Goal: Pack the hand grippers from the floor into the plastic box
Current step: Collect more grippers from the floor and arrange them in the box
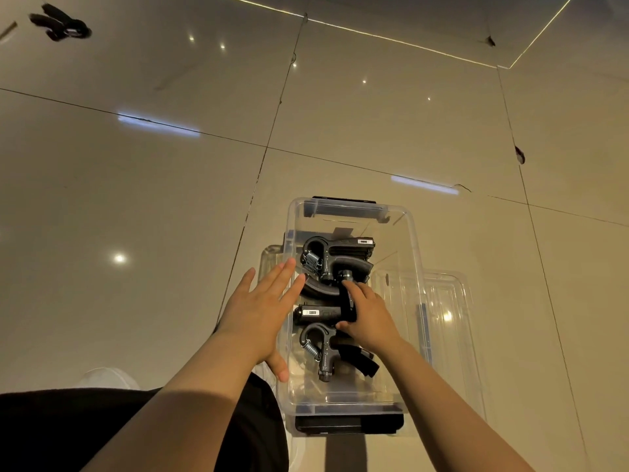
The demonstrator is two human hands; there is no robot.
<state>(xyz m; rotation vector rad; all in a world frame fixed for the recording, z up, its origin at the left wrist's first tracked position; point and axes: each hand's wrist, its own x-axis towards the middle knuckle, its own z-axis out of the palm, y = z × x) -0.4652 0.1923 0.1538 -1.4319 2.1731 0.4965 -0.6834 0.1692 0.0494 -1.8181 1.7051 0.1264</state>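
A clear plastic box (413, 253) with black latches stands on the tiled floor in front of me. Several black hand grippers with steel springs lie inside it: one at the far end (335, 255), one at the near end (325, 352). My right hand (369, 316) is inside the box and grips a black hand gripper (347, 301) in the middle, fingers curled over its handle. My left hand (262, 308) is flat with straight fingers at the box's left wall, fingertips over the rim. One more hand gripper (61, 23) lies on the floor at far left.
The box's clear lid (446, 301) lies on the floor under and to the right of the box. My dark-clothed leg (102, 427) fills the lower left. Glossy beige tiles with light reflections spread all around.
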